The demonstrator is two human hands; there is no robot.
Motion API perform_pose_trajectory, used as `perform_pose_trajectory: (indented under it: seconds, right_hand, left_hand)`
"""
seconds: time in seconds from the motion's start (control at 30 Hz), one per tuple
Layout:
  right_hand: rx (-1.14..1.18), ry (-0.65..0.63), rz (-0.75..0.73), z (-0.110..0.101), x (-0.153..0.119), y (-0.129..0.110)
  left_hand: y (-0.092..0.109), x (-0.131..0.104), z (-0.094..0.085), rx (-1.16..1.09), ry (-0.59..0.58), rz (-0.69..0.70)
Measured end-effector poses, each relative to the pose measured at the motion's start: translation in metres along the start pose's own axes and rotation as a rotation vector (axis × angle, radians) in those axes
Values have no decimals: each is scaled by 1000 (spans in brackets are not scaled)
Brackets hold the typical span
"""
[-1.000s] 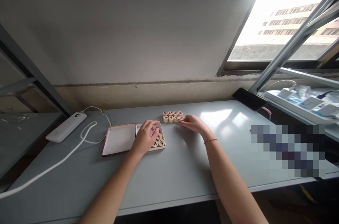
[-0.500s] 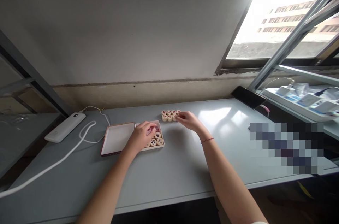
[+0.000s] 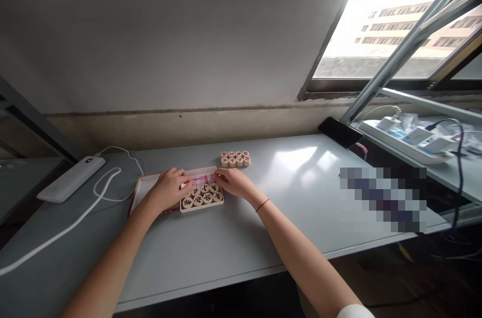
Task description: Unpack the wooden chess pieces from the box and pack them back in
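Note:
A small white-walled box (image 3: pixel 202 207) holds Chinese chess pieces (image 3: pixel 207 198) with dark characters in its front part. Behind them, a red-and-white patterned sheet (image 3: pixel 202 180) shows inside the box. My left hand (image 3: pixel 170 188) is over the box's left side, its curled fingertips beside the sheet. At the back right corner, my right hand (image 3: pixel 234 181) has its fingers pinched together over the rim. What either hand grips, if anything, is hidden. Beyond the box, several Chinese chess pieces (image 3: pixel 235 159) with red characters stand in a tight block, touched by neither hand.
A box lid (image 3: pixel 143 185) lies left of the box, partly under my left arm. A white power bank (image 3: pixel 71 179) and white cable (image 3: pixel 81 230) are at the left. A dark phone (image 3: pixel 340 131) leans at the back right, near a power strip (image 3: pixel 404 143).
My right hand has left the red-character pieces and moved to the box's right corner. My left hand has shifted left, uncovering the sheet and more dark-character pieces. The view has shifted slightly.

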State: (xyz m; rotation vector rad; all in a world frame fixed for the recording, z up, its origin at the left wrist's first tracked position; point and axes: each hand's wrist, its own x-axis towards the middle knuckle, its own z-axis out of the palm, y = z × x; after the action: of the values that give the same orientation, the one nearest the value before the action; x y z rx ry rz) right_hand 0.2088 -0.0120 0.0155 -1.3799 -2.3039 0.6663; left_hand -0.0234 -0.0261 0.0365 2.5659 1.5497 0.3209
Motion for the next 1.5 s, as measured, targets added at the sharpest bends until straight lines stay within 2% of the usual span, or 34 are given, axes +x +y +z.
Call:
perform_pose_trajectory:
  seconds: [0.13, 0.3, 0.53, 0.9, 1.03, 1.17, 1.23, 1.33, 1.4, 1.5]
  right_hand:
    - [1, -4, -6, 2, 1, 1]
    - [1, 1, 4, 4, 1, 0]
    - [-4, 19, 10, 9, 3, 4]
    - [3, 62, 15, 13, 4, 2]
    - [2, 77, 22, 13, 4, 0]
    - [105, 56, -18, 5, 3, 0]
    - [156, 83, -16, 1, 0, 1]
    - [197, 131, 4, -2, -4, 1]
    - [200, 138, -31, 0, -8, -1]
    - [130, 178, -166, 8, -11, -10]
  left_hand:
    - [-6, -12, 3, -62, 1, 12]
    - [1, -22, 2, -99, -38, -24]
    - [12, -24, 0, -60, -89, -132]
    - [22, -24, -9, -144, -171, -164]
    - [18, -25, -12, -223, -149, -152]
    - [9, -25, -13, -320, -80, -133]
    - [6, -25, -12, -344, -41, -116]
    - [5, -26, -10, -347, -50, -82]
    - [7, -26, -8, -321, -70, -61]
    - [9, -25, -6, -261, -69, -44]
